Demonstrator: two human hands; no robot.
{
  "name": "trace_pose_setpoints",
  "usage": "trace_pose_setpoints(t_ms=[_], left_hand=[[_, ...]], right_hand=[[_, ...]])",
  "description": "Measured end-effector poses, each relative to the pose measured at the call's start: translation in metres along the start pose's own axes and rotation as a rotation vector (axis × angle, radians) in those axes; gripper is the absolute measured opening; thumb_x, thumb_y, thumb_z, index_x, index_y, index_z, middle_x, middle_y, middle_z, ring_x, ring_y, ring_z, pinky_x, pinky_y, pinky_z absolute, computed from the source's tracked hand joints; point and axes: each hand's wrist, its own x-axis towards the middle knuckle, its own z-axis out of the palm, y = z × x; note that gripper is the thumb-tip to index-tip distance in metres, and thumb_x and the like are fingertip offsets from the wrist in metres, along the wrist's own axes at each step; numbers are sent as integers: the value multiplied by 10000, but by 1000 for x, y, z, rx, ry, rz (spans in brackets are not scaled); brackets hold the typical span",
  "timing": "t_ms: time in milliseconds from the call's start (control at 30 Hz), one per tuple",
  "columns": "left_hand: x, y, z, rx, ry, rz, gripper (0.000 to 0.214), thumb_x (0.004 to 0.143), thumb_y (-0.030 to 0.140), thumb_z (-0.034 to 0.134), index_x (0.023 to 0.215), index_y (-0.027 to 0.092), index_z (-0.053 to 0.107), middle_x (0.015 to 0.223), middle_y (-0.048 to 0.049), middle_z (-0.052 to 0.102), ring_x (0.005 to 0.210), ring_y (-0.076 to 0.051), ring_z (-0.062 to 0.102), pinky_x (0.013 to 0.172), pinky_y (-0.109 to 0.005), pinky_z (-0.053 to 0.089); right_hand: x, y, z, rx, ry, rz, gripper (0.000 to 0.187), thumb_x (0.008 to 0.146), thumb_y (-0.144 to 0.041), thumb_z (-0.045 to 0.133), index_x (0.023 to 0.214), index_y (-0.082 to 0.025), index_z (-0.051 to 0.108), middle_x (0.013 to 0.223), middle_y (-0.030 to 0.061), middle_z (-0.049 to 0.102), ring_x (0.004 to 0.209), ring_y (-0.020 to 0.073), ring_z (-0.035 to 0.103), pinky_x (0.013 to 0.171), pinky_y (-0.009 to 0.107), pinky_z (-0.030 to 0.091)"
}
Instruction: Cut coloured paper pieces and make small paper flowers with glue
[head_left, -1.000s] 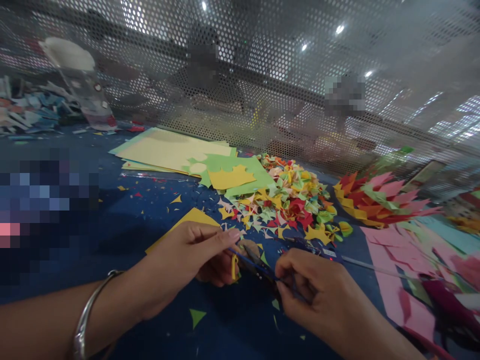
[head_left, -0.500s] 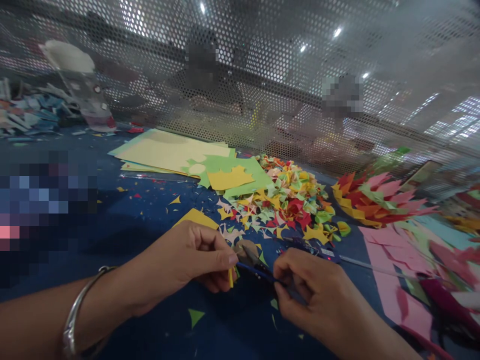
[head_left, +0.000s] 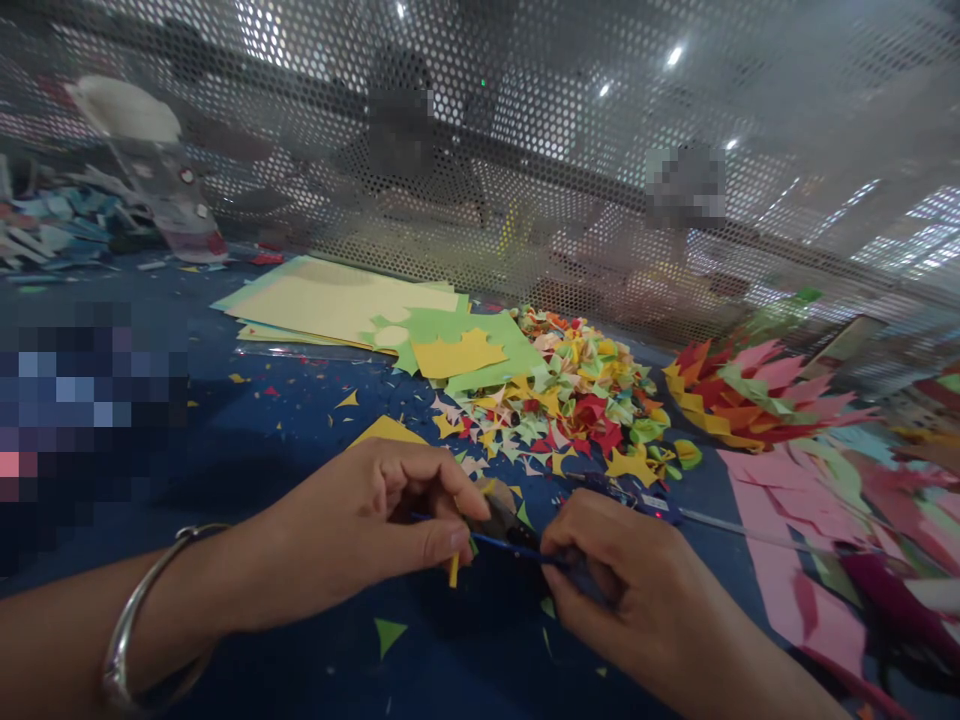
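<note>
My left hand [head_left: 420, 510] is closed, thumb and fingers pinching a small piece of yellow and green paper [head_left: 453, 570]. Part of the paper is hidden behind the fingers. My right hand [head_left: 622, 580] is wrapped round a thin blue and dark two-armed tool [head_left: 517, 543]. The tool's tips reach the paper at my left fingertips. Its rear end is hidden in my right hand, and I cannot tell whether it is tweezers or scissors. Just beyond my left hand lies a yellow paper sheet [head_left: 390, 432].
A heap of small coloured paper pieces [head_left: 592, 385] lies ahead, beside stacked paper sheets [head_left: 337, 295]. To the right are a folded-paper flower [head_left: 757, 395], pink paper [head_left: 772, 530] and a blue corded device [head_left: 645, 503]. Behind stands a perforated metal screen [head_left: 525, 150]; a cup [head_left: 165, 180] is back left.
My left fingers have shifted, with the index finger now raised over the tool's tips. The yellow paper edge has tilted and moved slightly left. My right hand has barely moved.
</note>
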Motion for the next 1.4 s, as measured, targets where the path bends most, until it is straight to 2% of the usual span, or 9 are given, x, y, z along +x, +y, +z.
trace_pose_setpoints(t_ms=[233, 367, 567, 733, 933, 1200, 1400], left_hand=[[-5, 6, 3, 255, -10, 64, 105, 888, 255, 684, 984, 222, 657, 856, 26, 725, 736, -112, 692, 712, -213, 523], [-5, 9, 1, 358, -15, 52, 136, 909, 281, 662, 1033, 230, 642, 829, 17, 730, 765, -132, 697, 718, -233, 524], [-3, 10, -1, 325, -56, 47, 131, 874, 260, 709, 987, 210, 667, 834, 12, 727, 757, -124, 686, 710, -226, 521], [-4, 7, -4, 361, -90, 50, 137, 879, 298, 722, 970, 209, 673, 861, 6, 733, 771, -121, 678, 709, -221, 516], [-5, 13, -3, 451, -82, 33, 135, 891, 324, 704, 885, 193, 671, 806, 7, 726, 729, -119, 651, 678, -218, 495], [-6, 13, 1, 398, -60, 72, 132, 883, 307, 714, 944, 210, 650, 828, 18, 714, 754, -110, 672, 713, -199, 515], [-11, 16, 3, 415, -92, 26, 203, 884, 361, 706, 1024, 232, 638, 804, 13, 741, 715, -133, 692, 658, -206, 517]], right_hand=[[-2, 0, -4, 140, -103, 25, 150, 966, -243, 617, 834, -211, 681, 760, -13, 613, 622, 103, 538, 562, 221, 396], [-3, 1, -4, 177, -111, 27, 176, 980, -253, 617, 818, -211, 670, 759, -19, 612, 642, 102, 543, 581, 223, 394], [-2, 0, -2, 142, -86, 14, 168, 941, -210, 657, 774, -194, 653, 710, -26, 578, 608, 99, 511, 555, 230, 370], [-4, 0, -2, 126, -79, 14, 147, 920, -207, 673, 777, -200, 640, 731, -23, 599, 664, 116, 544, 598, 240, 392], [-1, -3, -4, 204, -183, 139, 212, 974, -288, 613, 779, -206, 625, 732, -28, 618, 657, 117, 547, 600, 234, 401], [-4, 0, -4, 208, -136, 115, 241, 985, -299, 603, 765, -203, 618, 720, -28, 577, 638, 113, 511, 575, 236, 365], [-4, -3, -4, 206, -109, 62, 224, 975, -263, 616, 761, -199, 634, 716, -27, 570, 628, 105, 508, 574, 229, 373]])
